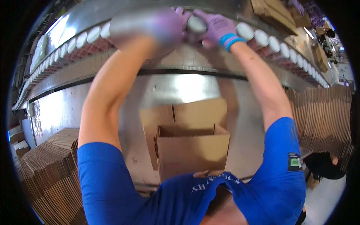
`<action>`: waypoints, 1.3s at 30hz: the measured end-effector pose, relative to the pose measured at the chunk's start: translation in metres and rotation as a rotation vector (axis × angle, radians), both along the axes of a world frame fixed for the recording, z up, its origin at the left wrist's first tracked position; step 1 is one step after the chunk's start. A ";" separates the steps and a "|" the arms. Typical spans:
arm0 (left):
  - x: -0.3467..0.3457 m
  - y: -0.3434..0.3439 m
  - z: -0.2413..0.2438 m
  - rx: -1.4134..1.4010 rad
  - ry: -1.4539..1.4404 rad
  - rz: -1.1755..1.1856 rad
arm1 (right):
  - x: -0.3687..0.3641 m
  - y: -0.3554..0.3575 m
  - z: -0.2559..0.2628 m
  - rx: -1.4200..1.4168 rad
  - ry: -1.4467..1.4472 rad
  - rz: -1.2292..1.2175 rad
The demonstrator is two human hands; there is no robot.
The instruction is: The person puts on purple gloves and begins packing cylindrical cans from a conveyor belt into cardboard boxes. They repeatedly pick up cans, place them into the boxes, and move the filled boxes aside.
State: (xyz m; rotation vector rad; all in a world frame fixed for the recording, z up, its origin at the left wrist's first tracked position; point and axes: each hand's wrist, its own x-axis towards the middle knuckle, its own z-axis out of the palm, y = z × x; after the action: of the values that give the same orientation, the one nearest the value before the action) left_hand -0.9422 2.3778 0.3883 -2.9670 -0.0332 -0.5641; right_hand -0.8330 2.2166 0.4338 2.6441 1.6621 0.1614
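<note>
Both hands reach to the far side over a conveyor belt (188, 56), in purple gloves. My right hand (220, 26), with a turquoise cuff, curls its fingers around the side of a white-lidded jar (196, 24). My left hand (173, 24) is at the other side of that jar; a blurred patch covers most of it, so its grip is hidden. A row of white-lidded containers with red sides runs along the belt, with one lid (93, 34) left of my hands and another (245, 31) to the right. An open cardboard box (192, 149) stands before my chest.
The box rests on a metal work surface (185, 87). Stacks of flattened cardboard boxes stand at the left (53, 163) and at the right (323, 121). More cardboard (277, 17) lies beyond the belt at the upper right. A dark rail (194, 70) edges the belt.
</note>
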 end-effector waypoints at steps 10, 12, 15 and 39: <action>-0.286 -0.045 -0.022 -0.742 0.303 -0.148 | -0.228 -0.060 -0.025 -0.312 0.341 0.307; -0.304 -0.043 -0.026 -1.088 0.633 -0.189 | -0.230 -0.059 -0.032 -0.528 0.801 0.413; -0.318 -0.025 -0.060 -1.140 0.752 -0.550 | -0.243 -0.034 -0.024 -0.854 1.138 0.405; -0.456 0.140 -0.034 -0.890 0.558 -0.116 | -0.392 0.127 -0.052 -0.238 0.859 0.356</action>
State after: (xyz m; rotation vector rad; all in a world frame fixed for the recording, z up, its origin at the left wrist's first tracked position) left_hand -1.3983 2.5183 0.3540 -3.8785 -0.0765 0.4249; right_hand -1.2248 2.3438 0.3813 2.3234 2.1382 -1.2423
